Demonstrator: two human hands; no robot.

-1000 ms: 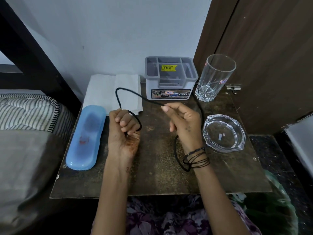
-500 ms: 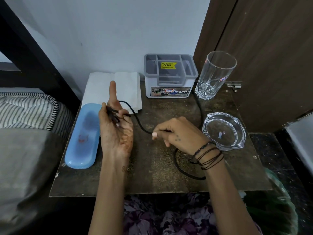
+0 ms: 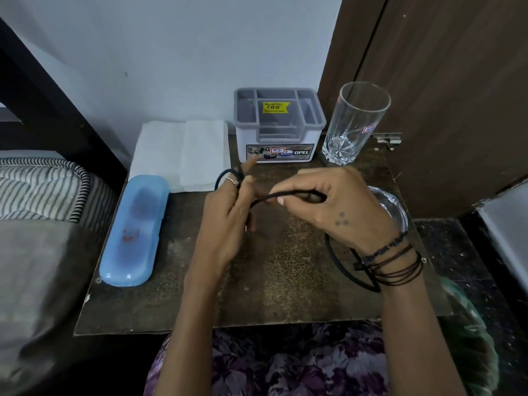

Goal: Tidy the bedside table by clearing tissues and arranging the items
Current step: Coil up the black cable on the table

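A black cable [image 3: 285, 194] runs between both hands above the middle of the dark bedside table [image 3: 285, 290]. My left hand [image 3: 225, 224] holds coiled loops of it, back of the hand up, one loop showing past the fingers. My right hand [image 3: 337, 212] pinches the cable just to the right of the left hand. More cable curves on the table under my right wrist. Folded white tissues [image 3: 183, 154] lie flat at the table's back left.
A blue oblong case [image 3: 133, 230] lies along the left edge. A grey-and-white organiser box [image 3: 278, 125] stands at the back, a tall glass [image 3: 354, 121] to its right. A glass ashtray [image 3: 394, 207] sits partly behind my right hand. Bed at left, wooden door at right.
My left hand has turned palm down and moved right. My right hand rose and carried the cable towards it, so another loop lies round the left hand.
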